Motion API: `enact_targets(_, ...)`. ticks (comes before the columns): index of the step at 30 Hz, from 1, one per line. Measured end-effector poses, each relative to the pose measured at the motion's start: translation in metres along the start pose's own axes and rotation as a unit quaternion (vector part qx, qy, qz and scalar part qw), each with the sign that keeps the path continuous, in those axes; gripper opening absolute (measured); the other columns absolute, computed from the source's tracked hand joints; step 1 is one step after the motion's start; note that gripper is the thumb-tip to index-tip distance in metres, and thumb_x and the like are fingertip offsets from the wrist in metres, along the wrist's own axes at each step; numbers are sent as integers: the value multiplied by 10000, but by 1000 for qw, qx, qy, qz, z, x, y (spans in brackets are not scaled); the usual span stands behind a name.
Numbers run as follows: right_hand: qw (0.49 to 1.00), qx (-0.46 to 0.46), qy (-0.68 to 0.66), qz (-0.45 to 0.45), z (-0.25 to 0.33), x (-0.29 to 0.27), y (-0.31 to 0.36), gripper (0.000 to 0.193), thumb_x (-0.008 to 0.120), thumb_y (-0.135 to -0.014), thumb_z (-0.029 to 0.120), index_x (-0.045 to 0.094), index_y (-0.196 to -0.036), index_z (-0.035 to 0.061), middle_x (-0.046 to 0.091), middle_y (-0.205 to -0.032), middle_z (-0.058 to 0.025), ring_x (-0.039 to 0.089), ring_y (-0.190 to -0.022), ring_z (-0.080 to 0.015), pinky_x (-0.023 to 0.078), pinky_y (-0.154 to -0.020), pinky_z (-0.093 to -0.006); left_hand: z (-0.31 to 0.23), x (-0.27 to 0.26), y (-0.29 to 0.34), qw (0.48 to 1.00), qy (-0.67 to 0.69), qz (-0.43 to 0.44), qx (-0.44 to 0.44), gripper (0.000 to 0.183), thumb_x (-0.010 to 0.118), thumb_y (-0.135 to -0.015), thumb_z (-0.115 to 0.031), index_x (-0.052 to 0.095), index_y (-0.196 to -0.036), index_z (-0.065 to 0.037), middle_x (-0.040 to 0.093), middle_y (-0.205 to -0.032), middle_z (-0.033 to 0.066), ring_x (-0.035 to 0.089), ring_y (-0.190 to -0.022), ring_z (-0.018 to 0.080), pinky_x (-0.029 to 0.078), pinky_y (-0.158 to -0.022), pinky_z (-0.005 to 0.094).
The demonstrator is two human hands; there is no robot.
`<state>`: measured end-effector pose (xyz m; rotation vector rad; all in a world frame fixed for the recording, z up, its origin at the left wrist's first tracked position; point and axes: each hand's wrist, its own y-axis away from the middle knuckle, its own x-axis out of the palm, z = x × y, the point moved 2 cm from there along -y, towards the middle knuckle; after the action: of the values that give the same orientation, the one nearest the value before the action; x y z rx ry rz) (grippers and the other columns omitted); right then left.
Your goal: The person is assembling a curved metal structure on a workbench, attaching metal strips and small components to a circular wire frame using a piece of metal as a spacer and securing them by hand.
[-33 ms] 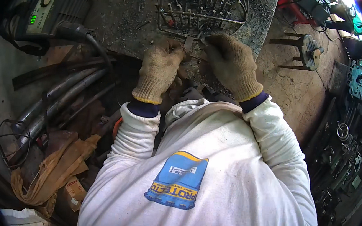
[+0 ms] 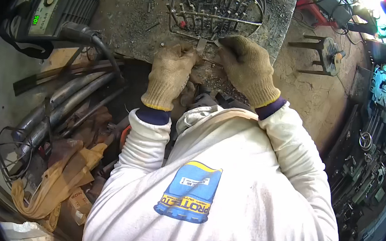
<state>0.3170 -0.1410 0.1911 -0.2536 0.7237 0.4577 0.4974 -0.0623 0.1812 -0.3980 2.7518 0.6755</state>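
A domed wire frame (image 2: pixel 218 6) of thin steel rods lies on a grimy metal worktable (image 2: pixel 128 16). Both my hands wear knitted tan gloves and meet at the frame's near rim. My right hand (image 2: pixel 249 68) pinches the rim wire with its fingertips. My left hand (image 2: pixel 169 74) rests on the table edge, fingers curled down beside a small flat metal strip (image 2: pixel 201 44) that sticks out from the rim between the two hands. The glove hides whether the left fingers hold it. My white long sleeves and shirt fill the lower picture.
A welding machine (image 2: pixel 50 11) with a green display stands at the left, its thick black cable (image 2: pixel 100 46) running toward the table. Steel pipes (image 2: pixel 55 107) and a tan cloth (image 2: pixel 57 177) lie below it. A small metal stand (image 2: pixel 322 51) and engine parts (image 2: pixel 383 101) are at the right.
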Motion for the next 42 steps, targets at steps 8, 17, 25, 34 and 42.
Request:
enact_targets(8, 1000, -4, 10, 27, 4, 4, -8, 315, 627, -990, 346, 750, -1030, 59, 745, -987, -179, 720, -951, -398, 574, -828, -494, -1, 1, 2, 999, -44, -31, 2, 311, 647, -1004, -278, 733, -1176, -33, 738, -789, 142, 715, -574, 220, 562, -538, 363)
enact_targets(17, 993, -41, 92, 59, 3, 14, -16, 274, 638, -990, 306, 743, -1040, 58, 740, -953, -185, 729, -915, -394, 582, -789, -480, -1, 2, 0, 998, 21, 0, -54, 307, 652, -1011, -301, 735, -1147, -39, 752, -798, 120, 712, -557, 187, 547, -503, 346)
enact_targets(25, 988, -73, 124, 51, 3, 23, -18, 276, 630, -977, 314, 718, -984, 52, 727, -920, -186, 721, -882, -409, 575, -771, -503, -7, 3, 2, 996, 28, 1, -79, 316, 687, -1008, -306, 731, -1151, -28, 758, -799, 104, 693, -536, 170, 521, -468, 331)
enact_targets(34, 996, -37, 78, 27, 17, -9, -6, 252, 642, -953, 279, 746, -971, 50, 738, -917, -192, 730, -891, -402, 589, -779, -494, -7, 4, 8, 990, 87, 12, -108, 258, 643, -1003, -203, 706, -1152, -3, 776, -917, 123, 686, -563, 142, 513, -458, 308)
enact_targets(42, 999, -12, 44, 4, -1, -16, 0, 239, 637, -973, 271, 754, -985, 63, 741, -926, -185, 728, -892, -403, 583, -784, -487, -1, 12, 8, 997, 44, 35, -43, 255, 662, -969, -163, 702, -1135, 27, 770, -940, 132, 708, -631, 160, 563, -539, 305)
